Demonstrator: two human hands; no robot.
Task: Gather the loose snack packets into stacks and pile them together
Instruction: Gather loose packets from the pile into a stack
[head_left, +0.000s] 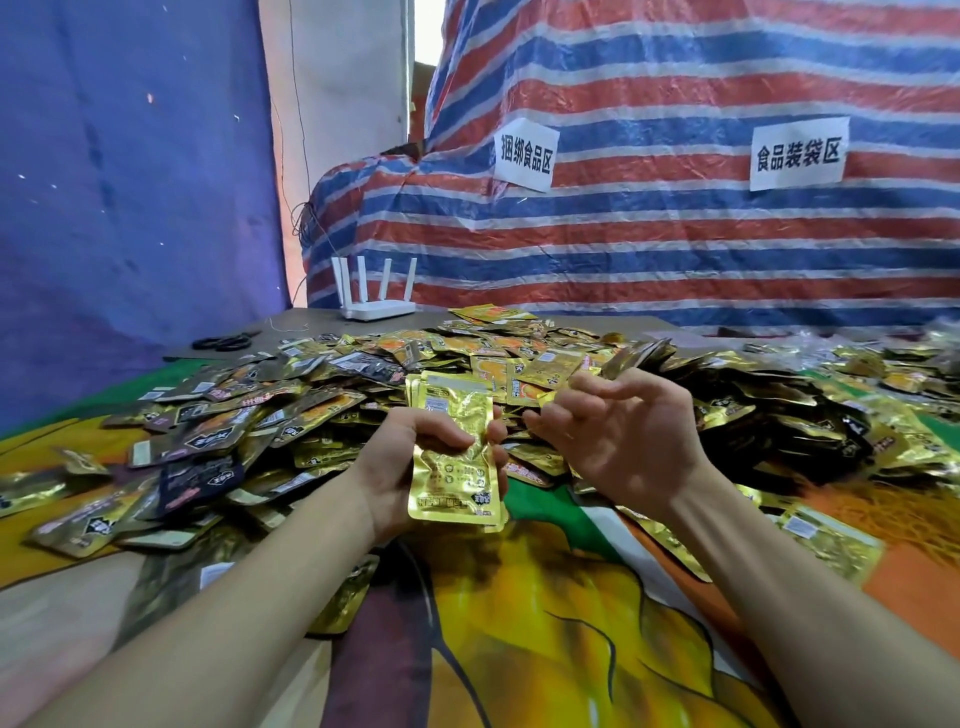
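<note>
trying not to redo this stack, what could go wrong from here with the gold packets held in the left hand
1. The left hand grips the stack of gold packets only around its middle, and the glossy lower half hangs free, so packets might slide out or fan apart.
2. The right hand is empty above the loose pile. Reaching in could snag several overlapping packets at once and misalign the stack.

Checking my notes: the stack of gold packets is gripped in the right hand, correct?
No. The head view shows the stack of gold packets gripped in the left hand; the right hand is open beside it, fingers spread.
</note>
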